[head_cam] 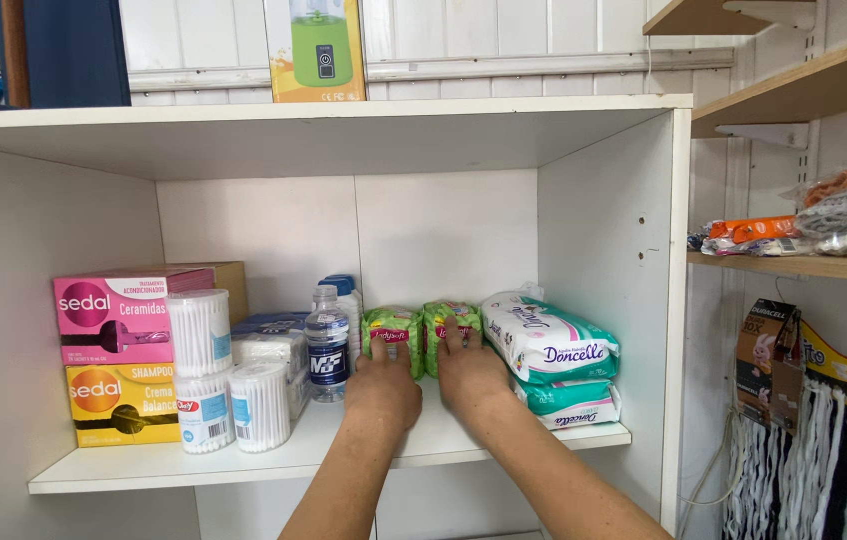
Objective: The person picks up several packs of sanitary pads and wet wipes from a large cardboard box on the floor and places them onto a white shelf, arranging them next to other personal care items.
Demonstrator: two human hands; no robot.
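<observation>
Both my hands reach into a white shelf compartment [244, 462]. My left hand [384, 385] rests its fingers on a small green packet [394, 328] standing upright. My right hand [471, 372] touches a second green packet [449, 318] right beside the first. The two packets stand side by side, touching. Whether the fingers grip the packets or only press on them is hard to tell.
Two white-and-teal soft packs [549, 345] are stacked right of the packets. A clear bottle [327, 345], tubs of cotton swabs [200, 330] and pink and yellow boxes [114, 318] fill the left. A green-and-yellow box [316, 48] stands on top. Mop heads [794, 450] hang at right.
</observation>
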